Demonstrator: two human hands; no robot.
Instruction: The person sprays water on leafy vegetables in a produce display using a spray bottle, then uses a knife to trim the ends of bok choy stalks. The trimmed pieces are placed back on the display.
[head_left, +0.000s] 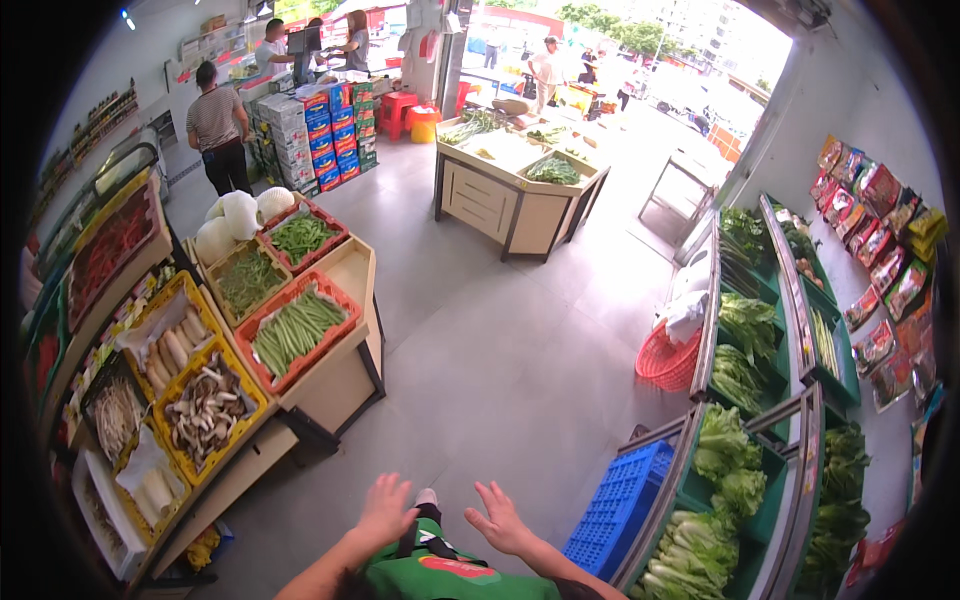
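Both hands are empty and held out in front of my green apron (457, 574), above the grey tiled floor (480, 375). My left hand (385, 511) has its fingers spread, with the mushroom side of the left stand nearest to it. Fingers apart, my right hand (496, 517) is closest to a blue plastic crate (619, 510) under the right-hand rack. On the left stand, a yellow basket of mushrooms (206, 409) sits beside a red basket of green beans (300, 330). Leafy lettuce (724, 454) fills a green tray on the right.
A wooden display table (480, 196) with vegetables stands ahead. A red basket (670, 358) projects from the right rack's foot. Stacked drink cartons (322, 142) and a person in a striped shirt (217, 124) are at the far left. Packaged goods (874, 247) hang on the right wall.
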